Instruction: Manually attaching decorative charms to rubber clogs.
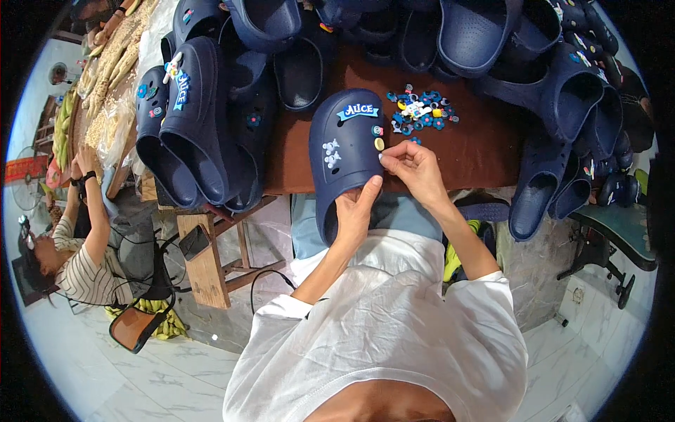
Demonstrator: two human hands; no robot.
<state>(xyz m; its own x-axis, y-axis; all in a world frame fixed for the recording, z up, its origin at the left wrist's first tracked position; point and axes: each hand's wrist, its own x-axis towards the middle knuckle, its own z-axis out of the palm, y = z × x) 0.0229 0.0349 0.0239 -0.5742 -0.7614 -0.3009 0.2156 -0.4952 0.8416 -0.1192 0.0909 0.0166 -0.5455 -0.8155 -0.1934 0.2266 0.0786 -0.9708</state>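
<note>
A navy foam clog (348,158) is tilted upright at the table's near edge, toe away from me. My left hand (356,211) grips it at the opening, fingers inside and thumb on the upper. Fixed to its holes are a blue letter charm (358,111), a pale figure-shaped charm (330,152), a small round charm (377,131) and a yellow charm (379,144). Beside the yellow charm, my right hand (415,169) pinches thumb and forefinger together at the clog's right side. Whatever small thing lies between those fingertips is mostly hidden.
A heap of loose charms (422,112) lies on the brown tabletop (467,151) beyond my right hand. Many navy clogs (190,119) crowd the left, back and right. A phone (194,242) rests on a wooden stool (204,278). Another person (88,264) works at far left.
</note>
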